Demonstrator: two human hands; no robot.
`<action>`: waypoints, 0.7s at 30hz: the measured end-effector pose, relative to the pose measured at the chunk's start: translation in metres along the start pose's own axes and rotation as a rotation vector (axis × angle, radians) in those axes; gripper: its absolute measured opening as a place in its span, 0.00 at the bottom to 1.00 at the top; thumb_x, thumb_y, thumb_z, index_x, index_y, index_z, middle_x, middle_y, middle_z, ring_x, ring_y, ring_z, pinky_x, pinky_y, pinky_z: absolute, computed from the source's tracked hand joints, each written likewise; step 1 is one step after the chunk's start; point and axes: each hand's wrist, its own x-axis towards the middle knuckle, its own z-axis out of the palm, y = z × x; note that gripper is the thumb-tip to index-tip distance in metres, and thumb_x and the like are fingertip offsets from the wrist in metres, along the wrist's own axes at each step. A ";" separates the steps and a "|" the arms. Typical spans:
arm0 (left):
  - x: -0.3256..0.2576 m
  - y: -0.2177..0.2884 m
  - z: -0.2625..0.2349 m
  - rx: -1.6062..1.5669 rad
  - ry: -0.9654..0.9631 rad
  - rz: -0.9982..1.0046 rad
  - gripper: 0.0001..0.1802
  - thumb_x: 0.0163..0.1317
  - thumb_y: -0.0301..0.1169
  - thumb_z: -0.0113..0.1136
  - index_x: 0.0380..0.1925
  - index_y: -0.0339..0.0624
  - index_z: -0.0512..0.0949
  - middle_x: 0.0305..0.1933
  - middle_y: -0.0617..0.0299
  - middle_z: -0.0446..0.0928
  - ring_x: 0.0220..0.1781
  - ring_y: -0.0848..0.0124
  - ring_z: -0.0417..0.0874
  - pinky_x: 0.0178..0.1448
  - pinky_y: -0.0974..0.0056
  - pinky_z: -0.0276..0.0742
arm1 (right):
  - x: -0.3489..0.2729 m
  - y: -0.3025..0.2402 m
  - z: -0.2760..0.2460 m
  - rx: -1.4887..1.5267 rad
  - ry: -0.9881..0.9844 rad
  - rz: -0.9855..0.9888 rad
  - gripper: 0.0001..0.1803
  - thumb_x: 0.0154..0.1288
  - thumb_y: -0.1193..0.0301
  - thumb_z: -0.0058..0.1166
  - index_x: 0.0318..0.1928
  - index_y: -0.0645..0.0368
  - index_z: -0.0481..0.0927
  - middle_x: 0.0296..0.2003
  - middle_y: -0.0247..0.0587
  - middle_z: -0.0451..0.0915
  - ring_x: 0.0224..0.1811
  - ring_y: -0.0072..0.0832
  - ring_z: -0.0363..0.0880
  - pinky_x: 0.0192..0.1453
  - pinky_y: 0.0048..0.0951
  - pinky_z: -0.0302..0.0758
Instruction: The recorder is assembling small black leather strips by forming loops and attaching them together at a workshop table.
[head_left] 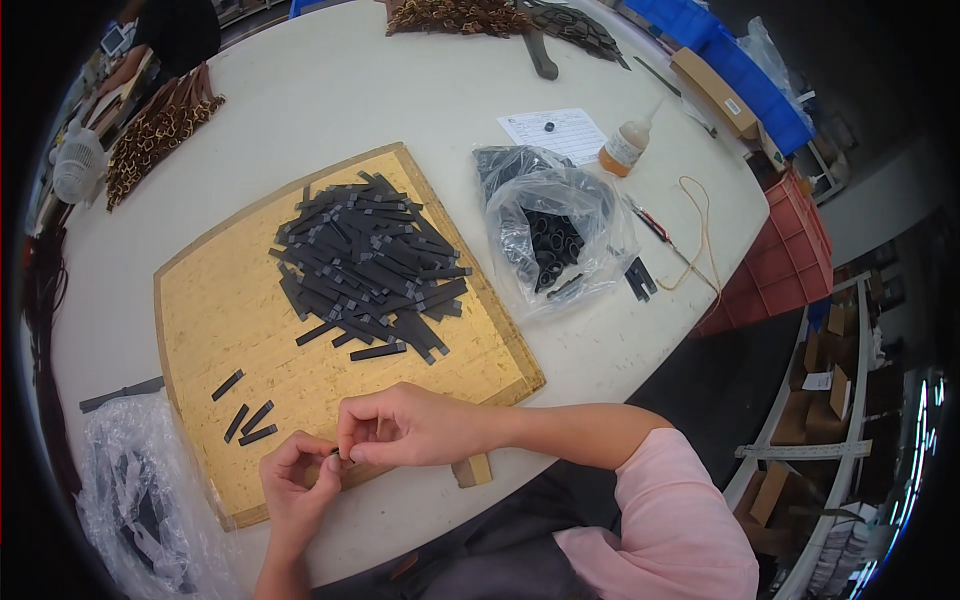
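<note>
My left hand and my right hand meet over the near edge of a yellow board. The fingertips of both pinch a small dark piece; fingers cover most of it, so its exact shape cannot be made out. Beyond them on the board lies a heap of short black strips with paler ends. Several loose black strips lie apart from the heap, close to my left hand. Right of the board stands an opened clear plastic bag with black rings or loops inside.
An amber-liquid bottle stands by a paper sheet. A red-handled tool and tan cord lie near the right edge. Another plastic bag sits at left. Brown strap bundles and a person are at far left.
</note>
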 end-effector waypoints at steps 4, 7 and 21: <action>0.001 -0.003 -0.001 0.029 -0.006 -0.015 0.04 0.62 0.18 0.65 0.35 0.33 0.80 0.34 0.64 0.82 0.37 0.79 0.81 0.46 0.73 0.77 | -0.002 0.001 0.007 -0.350 0.067 -0.125 0.05 0.65 0.73 0.60 0.39 0.60 0.78 0.28 0.36 0.80 0.29 0.26 0.80 0.34 0.29 0.75; 0.001 -0.005 -0.001 0.046 0.014 -0.014 0.04 0.62 0.19 0.65 0.35 0.33 0.79 0.34 0.65 0.81 0.36 0.80 0.80 0.46 0.73 0.76 | -0.002 -0.003 0.007 -0.336 0.051 -0.048 0.08 0.67 0.75 0.60 0.44 0.64 0.78 0.33 0.36 0.80 0.31 0.22 0.80 0.36 0.25 0.78; 0.009 -0.006 -0.006 0.051 0.039 0.123 0.04 0.64 0.21 0.66 0.35 0.34 0.80 0.33 0.65 0.81 0.34 0.81 0.81 0.41 0.74 0.75 | 0.005 0.000 -0.009 0.320 0.088 0.267 0.12 0.78 0.71 0.53 0.53 0.67 0.80 0.41 0.41 0.85 0.44 0.25 0.86 0.52 0.28 0.84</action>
